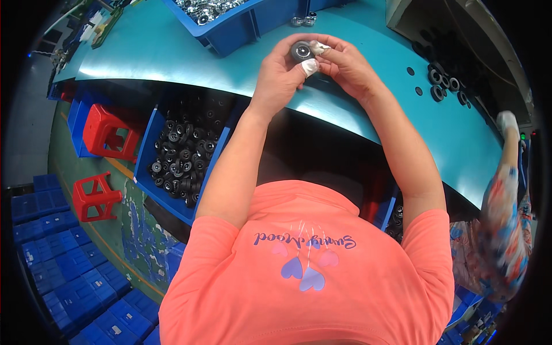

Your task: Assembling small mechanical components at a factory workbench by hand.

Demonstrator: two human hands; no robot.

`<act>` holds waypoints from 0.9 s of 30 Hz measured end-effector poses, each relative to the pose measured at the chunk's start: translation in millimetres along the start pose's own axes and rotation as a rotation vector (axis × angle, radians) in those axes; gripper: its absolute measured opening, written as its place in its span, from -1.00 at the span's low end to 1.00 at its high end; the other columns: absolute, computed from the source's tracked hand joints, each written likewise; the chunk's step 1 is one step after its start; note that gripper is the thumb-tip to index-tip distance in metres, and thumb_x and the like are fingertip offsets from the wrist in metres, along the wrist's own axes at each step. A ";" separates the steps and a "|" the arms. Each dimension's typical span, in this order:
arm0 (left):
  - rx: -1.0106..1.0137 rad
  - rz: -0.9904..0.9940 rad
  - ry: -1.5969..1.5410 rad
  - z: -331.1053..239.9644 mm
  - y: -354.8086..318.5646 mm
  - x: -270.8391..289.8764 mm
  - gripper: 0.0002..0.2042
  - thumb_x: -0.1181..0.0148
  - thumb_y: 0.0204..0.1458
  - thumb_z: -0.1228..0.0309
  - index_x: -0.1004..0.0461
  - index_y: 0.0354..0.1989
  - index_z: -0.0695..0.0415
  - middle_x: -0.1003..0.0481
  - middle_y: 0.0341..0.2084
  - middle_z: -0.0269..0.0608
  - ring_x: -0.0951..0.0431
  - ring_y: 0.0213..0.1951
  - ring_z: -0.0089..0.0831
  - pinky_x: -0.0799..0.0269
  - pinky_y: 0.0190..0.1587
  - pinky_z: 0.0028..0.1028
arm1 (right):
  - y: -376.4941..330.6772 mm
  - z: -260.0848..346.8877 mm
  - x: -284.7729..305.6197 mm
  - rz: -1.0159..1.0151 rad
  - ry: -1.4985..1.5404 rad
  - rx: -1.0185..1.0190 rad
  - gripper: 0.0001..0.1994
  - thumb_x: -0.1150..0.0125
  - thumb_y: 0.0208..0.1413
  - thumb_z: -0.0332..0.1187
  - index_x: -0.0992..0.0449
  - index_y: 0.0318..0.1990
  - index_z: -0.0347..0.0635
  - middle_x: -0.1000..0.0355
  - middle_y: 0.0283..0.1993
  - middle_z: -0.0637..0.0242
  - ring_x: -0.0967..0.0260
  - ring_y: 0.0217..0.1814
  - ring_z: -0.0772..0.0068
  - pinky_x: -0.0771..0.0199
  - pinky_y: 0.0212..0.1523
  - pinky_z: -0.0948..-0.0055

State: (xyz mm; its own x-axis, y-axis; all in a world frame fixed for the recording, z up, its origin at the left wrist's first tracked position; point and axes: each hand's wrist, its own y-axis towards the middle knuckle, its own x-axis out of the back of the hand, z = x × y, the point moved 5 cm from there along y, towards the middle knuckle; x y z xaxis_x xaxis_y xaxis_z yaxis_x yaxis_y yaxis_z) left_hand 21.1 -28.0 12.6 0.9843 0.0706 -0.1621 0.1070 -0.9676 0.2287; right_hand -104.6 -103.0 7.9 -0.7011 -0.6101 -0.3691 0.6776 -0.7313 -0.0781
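The small black wheel is sitting at 12 o'clock above the teal bench, pinched between left hand and right hand, their taped fingertips closing narrowly around it, apparently mid-assembly, with many black wheels still waiting in the blue bin at 9 o'clock.

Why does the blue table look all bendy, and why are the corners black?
In the head view, the fisheye lens curves the teal table edge and leaves black corners; the hands holding the small black wheel look sharp, and soft glare streaks the tabletop.
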 end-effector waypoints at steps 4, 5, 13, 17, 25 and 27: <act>0.012 0.021 0.045 4.2 -0.9 0.1 -0.54 -0.31 0.11 0.50 -0.40 0.21 0.14 -0.52 -0.20 -0.37 -0.42 -0.43 -0.66 -0.34 -0.49 -0.62 | -0.4 -1.9 3.9 0.025 0.017 0.020 -0.48 -0.28 0.15 -0.37 -0.35 0.25 -0.32 -0.45 0.07 0.18 -0.43 0.12 0.36 -0.41 0.22 0.35; 0.028 0.018 0.041 6.1 -0.9 0.3 -0.53 -0.31 0.11 0.49 -0.40 0.22 0.14 -0.52 -0.21 -0.37 -0.42 -0.43 -0.67 -0.33 -0.49 -0.62 | -1.5 0.5 1.9 0.055 0.019 0.052 -0.47 -0.28 0.14 -0.38 -0.34 0.26 -0.32 -0.45 0.07 0.18 -0.44 0.11 0.36 -0.41 0.22 0.36; 0.004 0.018 0.157 2.6 -3.7 -5.7 -0.50 -0.28 0.12 0.44 -0.37 0.27 0.13 -0.53 -0.25 -0.41 -0.36 -0.47 -0.73 -0.26 -0.51 -0.66 | -3.0 7.5 9.8 0.132 -0.198 0.100 -0.42 -0.28 0.13 -0.40 -0.28 0.30 -0.32 -0.43 0.10 0.20 -0.42 0.13 0.37 -0.41 0.21 0.36; -0.033 0.041 0.166 -1.4 -4.0 -6.0 -0.49 -0.29 0.10 0.46 -0.38 0.26 0.07 -0.54 -0.25 -0.43 -0.39 -0.44 -0.73 -0.28 -0.50 -0.66 | -3.0 4.4 5.5 0.092 -0.130 0.051 -0.43 -0.25 0.15 -0.41 -0.27 0.31 -0.33 -0.42 0.11 0.20 -0.43 0.13 0.37 -0.43 0.21 0.37; -0.063 0.015 0.156 -0.2 -5.9 -5.0 -0.49 -0.35 0.04 0.48 -0.42 0.22 0.05 -0.56 -0.20 -0.42 -0.46 -0.36 -0.70 -0.34 -0.47 -0.65 | -0.4 -2.1 6.5 0.116 -0.011 -0.029 -0.44 -0.24 0.14 -0.43 -0.27 0.30 -0.32 -0.40 0.14 0.14 -0.42 0.17 0.35 -0.48 0.19 0.38; -0.058 0.019 0.132 -0.3 -5.8 -4.5 -0.50 -0.36 0.05 0.46 -0.42 0.21 0.06 -0.56 -0.21 -0.42 -0.46 -0.37 -0.69 -0.34 -0.47 -0.65 | -2.8 1.8 2.4 0.127 -0.070 -0.015 -0.43 -0.25 0.12 -0.45 -0.27 0.30 -0.31 -0.38 0.14 0.14 -0.42 0.17 0.34 -0.49 0.18 0.39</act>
State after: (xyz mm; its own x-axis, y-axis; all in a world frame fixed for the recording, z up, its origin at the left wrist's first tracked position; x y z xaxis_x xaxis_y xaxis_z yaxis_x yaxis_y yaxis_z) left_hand 16.0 -22.7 12.3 0.9957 0.0878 -0.0305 0.0929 -0.9535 0.2866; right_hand -108.6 -103.0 8.9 -0.6233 -0.7174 -0.3114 0.7643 -0.6430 -0.0486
